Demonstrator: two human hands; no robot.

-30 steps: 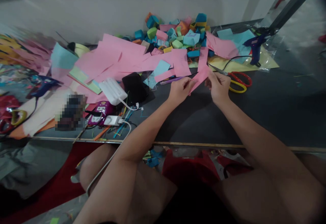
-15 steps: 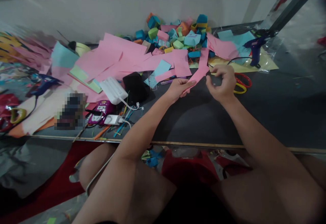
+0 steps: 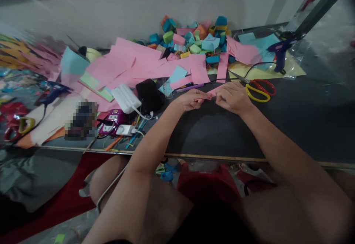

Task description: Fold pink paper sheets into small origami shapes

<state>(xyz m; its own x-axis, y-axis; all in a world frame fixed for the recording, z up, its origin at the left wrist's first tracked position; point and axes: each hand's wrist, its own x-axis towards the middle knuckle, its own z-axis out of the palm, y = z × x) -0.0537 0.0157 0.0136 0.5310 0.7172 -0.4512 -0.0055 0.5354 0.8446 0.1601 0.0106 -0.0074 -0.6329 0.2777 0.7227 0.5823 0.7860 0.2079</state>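
Note:
Between my hands is a narrow pink paper strip (image 3: 213,92), held low over the dark tabletop. My left hand (image 3: 192,100) pinches its left end between thumb and fingers. The fingers of my right hand (image 3: 233,97) are curled closed around the other end and hide part of it. Just right of that hand lie scissors (image 3: 259,90) with one red and one yellow handle loop, blades pointing up and left. Another pink strip (image 3: 222,67) lies flat beyond my hands, beside a wider pink paper piece (image 3: 199,68).
Folded paper pieces (image 3: 191,39) in several colours are heaped by the wall. A blue glue gun (image 3: 280,53) stands at the right, its cord running toward the middle. On the left are pink sheets (image 3: 130,61), a white power bank (image 3: 126,98), a black pouch-like item (image 3: 149,94) and another glue gun (image 3: 51,92).
My right hand has come down and left and closed on the strip. The strip has moved down, nearer to me, uncovering the scissor blades and a pink strip on the table.

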